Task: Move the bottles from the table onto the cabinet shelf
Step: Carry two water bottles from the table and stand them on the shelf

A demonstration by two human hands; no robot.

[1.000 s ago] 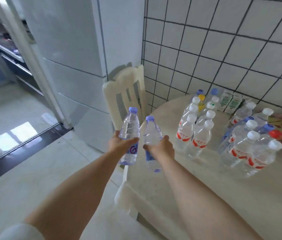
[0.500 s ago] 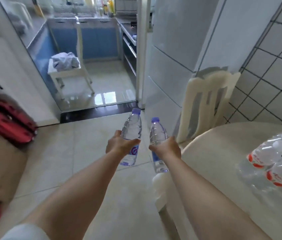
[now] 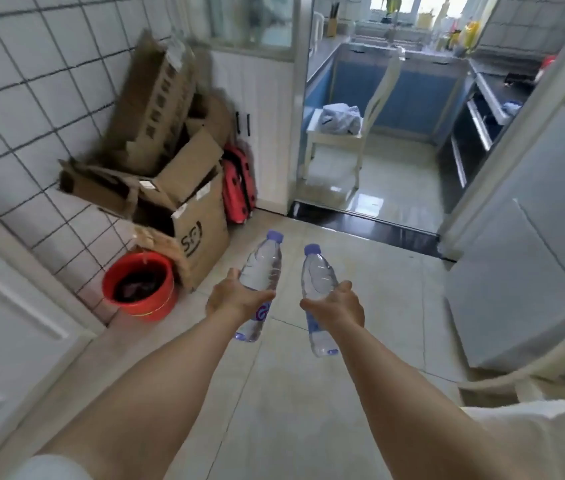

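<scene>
I hold two clear water bottles with blue caps out in front of me over the tiled floor. My left hand (image 3: 232, 299) grips the left bottle (image 3: 262, 268) round its middle. The right bottle (image 3: 317, 275) is gripped at its middle by my right hand (image 3: 338, 304). Both bottles tilt slightly away from me, caps up. The table with the other bottles is out of view. No open cabinet shelf shows; a white cabinet (image 3: 260, 98) with dark handles stands against the far wall.
Cardboard boxes (image 3: 177, 174), a red bucket (image 3: 139, 285) and a red suitcase (image 3: 237, 185) crowd the left wall. A white door (image 3: 4, 327) is at the near left. A kitchen doorway with a chair (image 3: 347, 133) lies ahead, a grey fridge (image 3: 534, 244) on the right.
My view has swung left, away from the table and its bottles, toward the boxes and the kitchen doorway. Both hands keep the same grip on their bottles.
</scene>
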